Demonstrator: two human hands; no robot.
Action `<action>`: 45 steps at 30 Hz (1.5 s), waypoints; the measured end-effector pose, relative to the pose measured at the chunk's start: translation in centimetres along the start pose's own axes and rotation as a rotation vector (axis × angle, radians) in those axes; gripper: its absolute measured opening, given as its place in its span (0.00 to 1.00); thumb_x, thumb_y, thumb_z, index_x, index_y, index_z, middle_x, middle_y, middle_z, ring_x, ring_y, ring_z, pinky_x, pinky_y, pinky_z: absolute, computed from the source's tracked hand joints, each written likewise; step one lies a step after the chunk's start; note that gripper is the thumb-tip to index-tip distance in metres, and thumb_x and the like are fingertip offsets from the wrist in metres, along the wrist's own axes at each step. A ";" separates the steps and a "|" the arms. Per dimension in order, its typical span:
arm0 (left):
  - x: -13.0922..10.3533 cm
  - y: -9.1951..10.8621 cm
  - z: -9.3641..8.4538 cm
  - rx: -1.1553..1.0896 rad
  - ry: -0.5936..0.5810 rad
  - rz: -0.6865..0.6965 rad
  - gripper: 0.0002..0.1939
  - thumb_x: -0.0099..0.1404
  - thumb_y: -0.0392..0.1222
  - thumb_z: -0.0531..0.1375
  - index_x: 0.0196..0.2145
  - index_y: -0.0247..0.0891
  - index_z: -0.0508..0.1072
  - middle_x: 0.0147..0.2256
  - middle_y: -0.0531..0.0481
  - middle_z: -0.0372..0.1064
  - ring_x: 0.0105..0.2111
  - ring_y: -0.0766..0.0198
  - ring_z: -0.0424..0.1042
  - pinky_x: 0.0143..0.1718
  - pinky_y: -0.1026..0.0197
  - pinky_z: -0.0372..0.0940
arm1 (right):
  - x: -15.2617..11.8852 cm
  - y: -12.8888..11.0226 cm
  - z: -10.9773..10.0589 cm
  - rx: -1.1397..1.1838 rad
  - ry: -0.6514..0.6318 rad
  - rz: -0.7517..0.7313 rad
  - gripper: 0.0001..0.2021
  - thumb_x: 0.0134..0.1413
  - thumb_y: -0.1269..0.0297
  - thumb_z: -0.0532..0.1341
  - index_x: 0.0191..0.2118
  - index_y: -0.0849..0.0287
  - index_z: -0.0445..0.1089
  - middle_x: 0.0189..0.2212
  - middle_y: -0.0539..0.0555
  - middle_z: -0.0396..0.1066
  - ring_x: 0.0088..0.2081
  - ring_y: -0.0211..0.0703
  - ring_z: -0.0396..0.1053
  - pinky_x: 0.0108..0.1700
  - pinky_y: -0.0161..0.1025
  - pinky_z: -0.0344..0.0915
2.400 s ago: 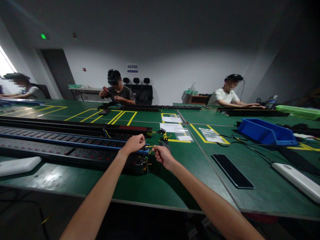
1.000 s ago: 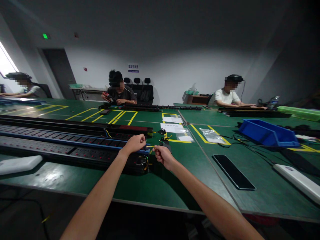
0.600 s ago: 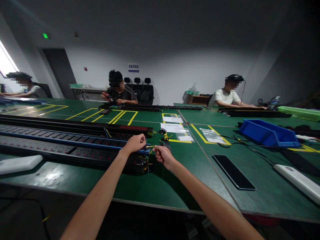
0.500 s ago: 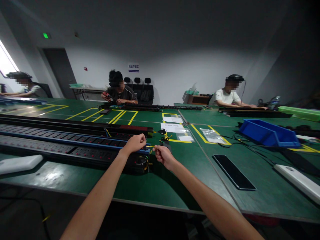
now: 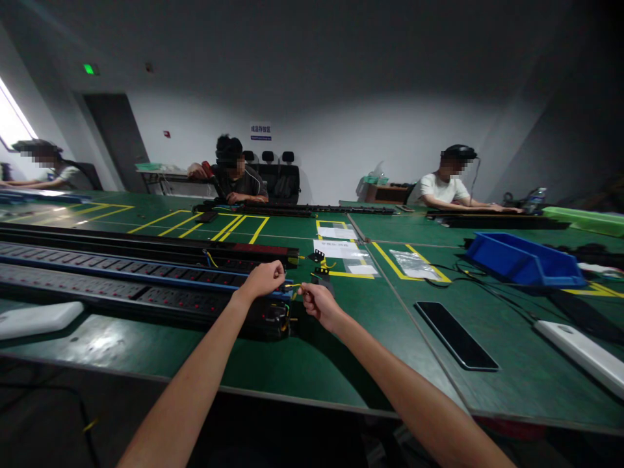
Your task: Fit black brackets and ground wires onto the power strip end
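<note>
Long black socket strips lie side by side on the green table, one of them a blue-edged strip (image 5: pixel 195 277). My left hand (image 5: pixel 266 279) rests over that strip's right end, its fingers closed; what they hold, if anything, is hidden. Just to the right, my right hand (image 5: pixel 319 305) pinches a thin yellow wire (image 5: pixel 294 285) that runs from the strip's end. In front is a black strip (image 5: pixel 195 302) with wires at its open end. Behind my right hand, small black brackets (image 5: pixel 320 263) lie beside another strip's end.
A black phone (image 5: pixel 455 335), a blue bin (image 5: pixel 526 260) and a white device (image 5: pixel 582 354) are on the right, with black cables between. At the left lies another white device (image 5: pixel 41 320). Three people sit across the table (image 5: pixel 361 351).
The person across the table at centre-left has raised a red tool and the hand on it. My two hands have stayed nearly in place.
</note>
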State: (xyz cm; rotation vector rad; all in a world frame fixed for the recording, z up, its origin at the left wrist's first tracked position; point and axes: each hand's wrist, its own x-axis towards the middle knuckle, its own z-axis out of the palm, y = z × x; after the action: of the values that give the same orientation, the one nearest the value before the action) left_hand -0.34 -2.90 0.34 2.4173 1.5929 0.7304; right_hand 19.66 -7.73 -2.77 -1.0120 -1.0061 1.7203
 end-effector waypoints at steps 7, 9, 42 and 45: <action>0.0 0.1 -0.1 0.013 0.001 -0.003 0.03 0.61 0.40 0.59 0.33 0.40 0.73 0.28 0.52 0.74 0.28 0.62 0.71 0.30 0.63 0.56 | 0.0 0.0 0.1 -0.005 0.006 -0.008 0.12 0.48 0.56 0.64 0.28 0.60 0.67 0.16 0.41 0.52 0.16 0.28 0.45 0.19 0.31 0.34; 0.0 0.2 -0.2 0.014 0.000 -0.006 0.03 0.61 0.41 0.59 0.33 0.40 0.72 0.28 0.52 0.74 0.28 0.62 0.70 0.29 0.63 0.56 | -0.1 -0.1 0.1 -0.007 0.007 -0.008 0.12 0.48 0.56 0.64 0.28 0.61 0.67 0.16 0.41 0.52 0.16 0.28 0.45 0.19 0.31 0.35; -0.1 0.2 -0.1 0.006 -0.001 -0.002 0.03 0.61 0.41 0.59 0.33 0.40 0.72 0.27 0.52 0.73 0.27 0.63 0.70 0.30 0.63 0.56 | 0.1 0.1 0.0 -0.002 0.004 -0.005 0.12 0.47 0.56 0.64 0.28 0.61 0.67 0.16 0.41 0.52 0.16 0.27 0.45 0.19 0.31 0.35; -0.1 0.1 -0.1 0.007 0.004 -0.001 0.03 0.61 0.41 0.59 0.33 0.40 0.72 0.27 0.53 0.73 0.27 0.63 0.70 0.29 0.63 0.56 | 0.2 0.2 -0.1 0.000 0.002 -0.010 0.12 0.48 0.56 0.65 0.28 0.61 0.67 0.16 0.41 0.52 0.16 0.28 0.45 0.19 0.31 0.34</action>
State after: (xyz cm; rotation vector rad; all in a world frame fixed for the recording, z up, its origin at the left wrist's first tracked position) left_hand -0.32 -3.05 0.47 2.4214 1.6010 0.7306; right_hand 19.59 -7.60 -3.01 -1.0071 -1.0085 1.7102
